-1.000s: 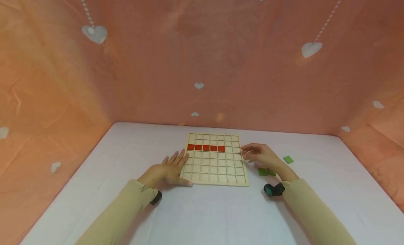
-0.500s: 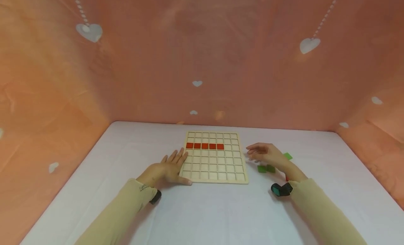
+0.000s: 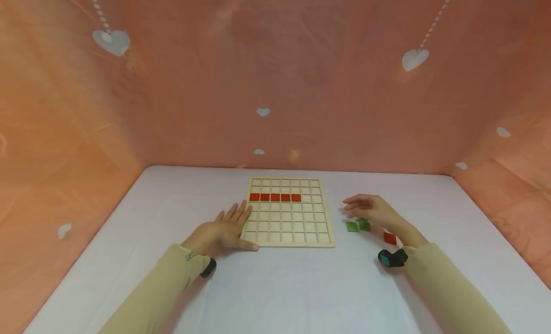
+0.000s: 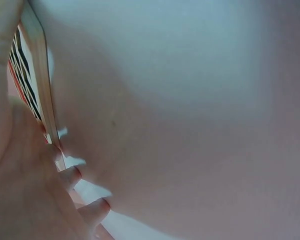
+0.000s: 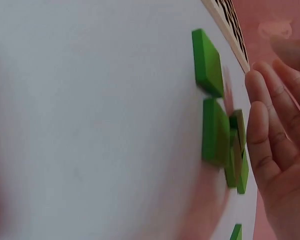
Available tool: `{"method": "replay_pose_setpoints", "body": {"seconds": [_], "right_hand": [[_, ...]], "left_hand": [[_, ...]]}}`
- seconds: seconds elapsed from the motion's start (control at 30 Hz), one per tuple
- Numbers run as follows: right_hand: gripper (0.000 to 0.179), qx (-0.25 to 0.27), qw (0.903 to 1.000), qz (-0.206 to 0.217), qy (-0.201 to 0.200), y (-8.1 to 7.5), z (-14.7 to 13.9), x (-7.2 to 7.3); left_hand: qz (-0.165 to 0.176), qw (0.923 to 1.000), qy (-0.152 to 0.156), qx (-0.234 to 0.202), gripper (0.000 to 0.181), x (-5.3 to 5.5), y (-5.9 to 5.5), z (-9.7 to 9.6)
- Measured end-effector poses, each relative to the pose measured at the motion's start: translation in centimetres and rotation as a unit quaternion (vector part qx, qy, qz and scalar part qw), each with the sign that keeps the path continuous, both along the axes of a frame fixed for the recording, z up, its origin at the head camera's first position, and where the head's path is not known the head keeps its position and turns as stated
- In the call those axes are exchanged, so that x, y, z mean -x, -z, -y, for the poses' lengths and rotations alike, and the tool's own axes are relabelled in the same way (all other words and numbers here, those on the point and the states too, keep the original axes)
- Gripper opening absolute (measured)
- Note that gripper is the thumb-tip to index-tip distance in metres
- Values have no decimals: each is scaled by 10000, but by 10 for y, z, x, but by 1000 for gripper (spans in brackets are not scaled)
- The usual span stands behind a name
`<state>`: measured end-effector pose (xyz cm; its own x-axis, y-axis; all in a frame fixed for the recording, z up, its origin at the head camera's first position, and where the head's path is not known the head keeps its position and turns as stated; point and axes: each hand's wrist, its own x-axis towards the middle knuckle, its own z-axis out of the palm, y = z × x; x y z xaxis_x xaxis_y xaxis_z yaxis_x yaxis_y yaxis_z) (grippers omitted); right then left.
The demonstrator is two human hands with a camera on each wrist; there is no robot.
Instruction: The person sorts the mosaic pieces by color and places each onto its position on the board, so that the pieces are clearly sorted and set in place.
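A pale wooden grid board (image 3: 287, 239) lies on the table with a row of several red square tiles (image 3: 275, 197) in its cells. My left hand (image 3: 224, 233) is spread at the board's left edge, fingers and thumb touching its frame. Right of the board, my right hand (image 3: 379, 214) hovers over loose green tiles (image 3: 352, 227), fingers loosely bent and holding nothing that shows. Seen in the right wrist view, several green tiles (image 5: 208, 65) lie beside and below the fingers, some overlapping. One loose red tile (image 3: 390, 238) rests beneath the right wrist.
White cloth covers the table (image 3: 292, 291). An orange curtain (image 3: 275, 85) with white hearts stands behind it and along both sides. Each wrist carries a small black camera (image 3: 392, 258).
My right hand has moved right, away from the board and over the green tiles. The loose red tile has come into view from behind the wrist. The left hand stays at the board.
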<state>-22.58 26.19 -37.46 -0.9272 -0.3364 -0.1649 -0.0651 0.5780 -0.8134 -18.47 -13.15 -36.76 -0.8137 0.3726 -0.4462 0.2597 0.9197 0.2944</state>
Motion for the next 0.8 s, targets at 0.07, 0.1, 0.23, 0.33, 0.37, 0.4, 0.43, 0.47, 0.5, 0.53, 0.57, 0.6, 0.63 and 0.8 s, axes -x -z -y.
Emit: {"method": "replay_pose_setpoints", "body": {"seconds": [0.07,0.1,0.23,0.33,0.37,0.4,0.43,0.47,0.5,0.53,0.57,0.6,0.63,0.8], "right_hand": [[44,-34,10000,-22,-10,-1,-3,-2],[45,-57,10000,-28,-10,-1,-4,-3],[44,-111,9999,-30,1,-2,-10,-7],[45,-127,9999,-20,32,-2,-14,-10],[45,-121,9999,0,43,-1,-16,-10],[46,-127,9999,15,47,-1,-17,-11],[47,-143,9999,33,57,0,-18,-11],[47,-151,9999,37,47,1,-19,-11],[48,-154,9999,36,65,1,-21,-12],[48,-156,9998,25,77,1,-23,-12],[47,-172,9998,10,122,1,-25,-12],[47,-166,9998,-26,140,1,-28,-12],[46,-141,9998,-46,162,1,-30,-13],[47,-28,10000,-28,86,2,-40,-13]], "left_hand": [[11,10000,-17,0,108,0,0,0],[14,10000,-20,-5,108,-1,-1,0],[9,10000,-18,-26,109,-2,-2,0],[-6,10000,15,-11,108,-3,-3,0],[0,10000,31,-1,108,-4,-3,0],[2,10000,42,17,108,-4,-3,0],[6,10000,48,26,108,-4,-3,0],[11,10000,48,25,108,-4,-3,0],[11,10000,54,20,108,-3,-3,0],[13,10000,56,20,108,-3,-4,0],[1,10000,62,1,108,-3,-4,0],[-13,10000,64,-36,108,-2,-4,-1],[-7,10000,74,-64,108,-1,-4,-1],[70,10000,36,-56,111,2,1,1]]}}
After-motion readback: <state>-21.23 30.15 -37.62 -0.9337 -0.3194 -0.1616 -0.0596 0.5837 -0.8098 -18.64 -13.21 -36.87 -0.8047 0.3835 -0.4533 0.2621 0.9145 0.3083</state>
